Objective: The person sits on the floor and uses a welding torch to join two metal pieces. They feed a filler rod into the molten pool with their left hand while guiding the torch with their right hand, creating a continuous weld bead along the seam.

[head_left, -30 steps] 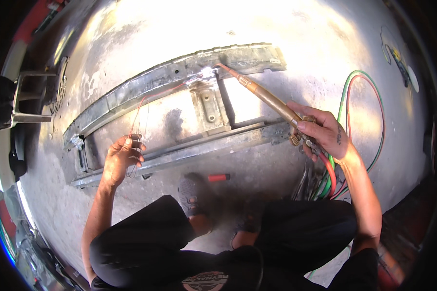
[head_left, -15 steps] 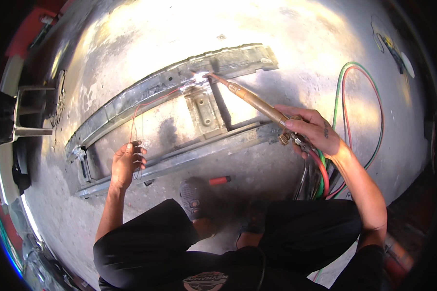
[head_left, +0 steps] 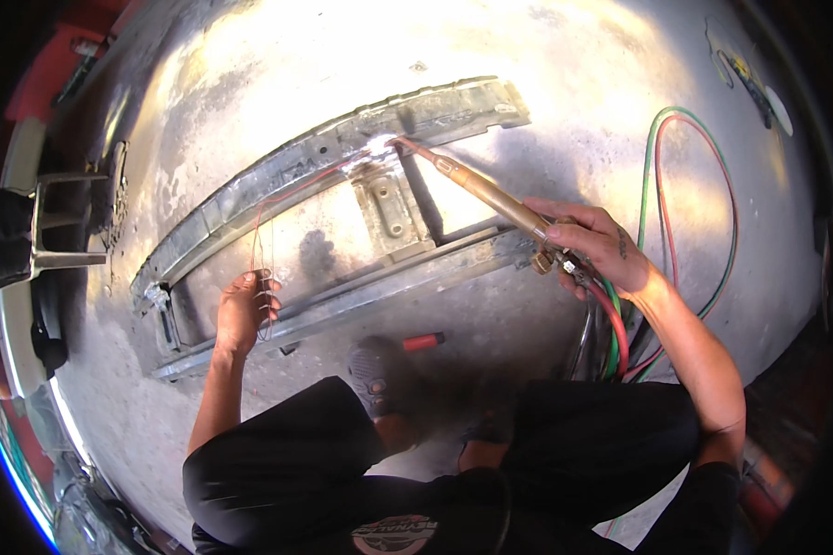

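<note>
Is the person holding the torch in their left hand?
No, the right hand grips the torch, while the left hand holds a thin wire.

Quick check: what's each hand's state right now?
Left hand: closed, holding a thin, bent wire.
Right hand: closed, its grip around a brass-coloured torch.

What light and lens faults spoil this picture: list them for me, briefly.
Head view: the floor at the top is washed out nearly white; head view: glare hides detail on the metal frame beside the tip of the torch; head view: dark trousers lose detail; head view: fisheye bending, corners black.
</note>
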A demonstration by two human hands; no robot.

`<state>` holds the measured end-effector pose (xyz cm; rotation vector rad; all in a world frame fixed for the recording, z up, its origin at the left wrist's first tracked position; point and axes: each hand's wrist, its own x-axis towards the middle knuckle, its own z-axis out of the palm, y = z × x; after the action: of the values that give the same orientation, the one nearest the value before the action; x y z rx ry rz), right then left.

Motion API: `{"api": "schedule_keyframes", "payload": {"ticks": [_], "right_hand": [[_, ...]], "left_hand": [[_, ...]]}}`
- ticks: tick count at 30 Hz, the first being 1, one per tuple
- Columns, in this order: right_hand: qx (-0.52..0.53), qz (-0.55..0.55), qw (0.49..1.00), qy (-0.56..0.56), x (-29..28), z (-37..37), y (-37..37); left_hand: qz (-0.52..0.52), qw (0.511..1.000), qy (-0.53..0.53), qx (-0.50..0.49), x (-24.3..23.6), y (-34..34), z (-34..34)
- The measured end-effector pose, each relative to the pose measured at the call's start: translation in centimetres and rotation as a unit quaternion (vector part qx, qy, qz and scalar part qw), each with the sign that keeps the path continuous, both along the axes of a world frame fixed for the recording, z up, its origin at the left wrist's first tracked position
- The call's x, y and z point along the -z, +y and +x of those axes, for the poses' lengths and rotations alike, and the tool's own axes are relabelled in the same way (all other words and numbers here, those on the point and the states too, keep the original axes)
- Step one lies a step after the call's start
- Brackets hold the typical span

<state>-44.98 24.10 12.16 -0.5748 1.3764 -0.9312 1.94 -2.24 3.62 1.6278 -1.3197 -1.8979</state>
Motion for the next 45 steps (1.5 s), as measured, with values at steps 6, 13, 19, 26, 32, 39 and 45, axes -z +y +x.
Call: {"api": "schedule_keyframes", "payload": {"ticks": [6,13,19,26,32,39,45], "right_hand": [[0.007,-0.024,1.0,-0.012,1.6,0.1,0.9],[-0.006,-0.042,0.999,0.012,1.1,0.6,0.9],[-0.006,-0.051,0.998,0.022,0.6,0.6,1.0],[-0.014,-0.052,0.998,0.023,0.4,1.0,0.7],[-0.009,-0.048,0.998,0.031,0.4,0.8,0.9],[-0.013,-0.059,0.998,0.03,0.5,0.9,0.7],[-0.008,-0.063,0.997,0.037,0.5,0.9,0.8]], "left_hand": [[0.002,1.0,-0.014,0.014,0.1,-0.4,0.1],[0.002,0.998,-0.001,0.056,-2.5,0.0,0.1],[0.005,0.998,-0.001,0.064,-3.7,0.6,-0.2],[-0.012,0.998,0.057,0.026,0.8,0.8,1.5],[-0.006,0.997,0.076,0.019,2.2,1.4,1.5],[-0.011,0.996,0.08,0.024,2.6,1.5,2.0],[-0.012,0.997,0.076,0.021,2.7,1.4,1.7]]}}
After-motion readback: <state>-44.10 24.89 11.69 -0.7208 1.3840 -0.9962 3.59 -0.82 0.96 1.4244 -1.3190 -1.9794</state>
